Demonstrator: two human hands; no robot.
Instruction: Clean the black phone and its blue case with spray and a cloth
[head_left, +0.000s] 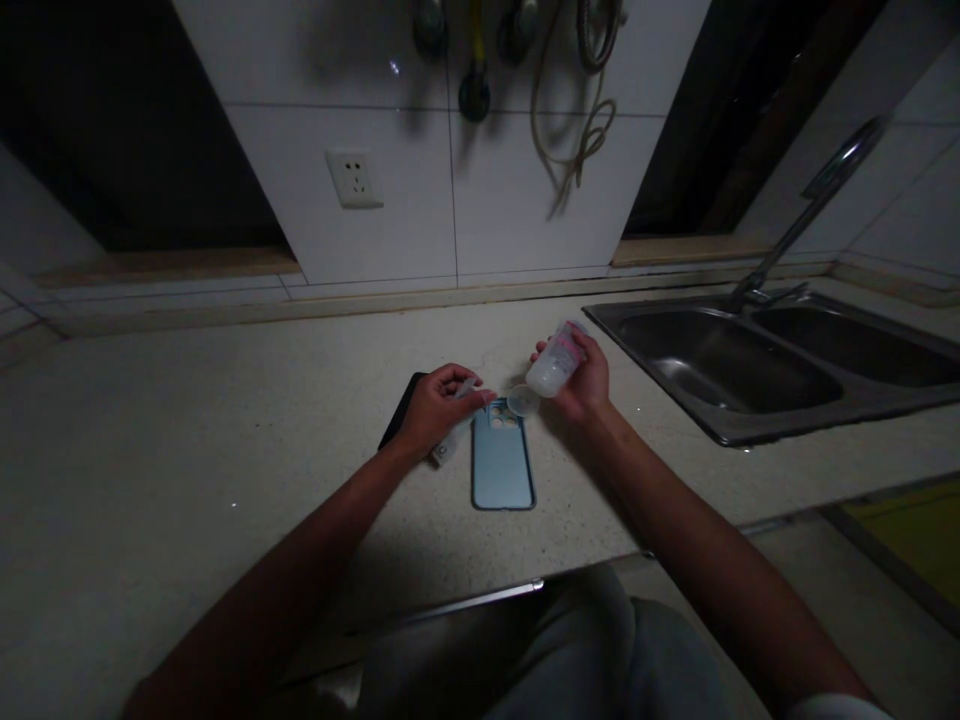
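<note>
Dim light in here, so detail is thin. The right hand (pixel 581 385) is wrapped round a small see-through bottle (pixel 555 362), tipped mouth-down to the left w/ its flip cap (pixel 523 401) hanging open just above the top end of the blue phone (pixel 502 460). The phone lies back-up on the counter (pixel 187 450), between the two hands. The left hand (pixel 435 405) is closed in a pinch on a small clear piece (pixel 445 450), fingertips right by the phone's camera corner; can't tell what the piece is. A dark flat thing (pixel 400 410) sits half under that hand. Main risk imo: the bottle is tilted w/ the cap open right over the phone, so a hard squeeze or a bit more tilt could put too much liquid on the camera area, and it may run off onto the counter and toward the dark flat thing. Second: the pinch on the clear piece looks light, so it could slip out and be hard to find in this gloom. Third: the two hands are v. close together, so a nudge from either could slide the phone on the smooth top. The sink (pixel 720 360) is well off to the right, the front edge nearer, but the phone isn't at it.
</note>
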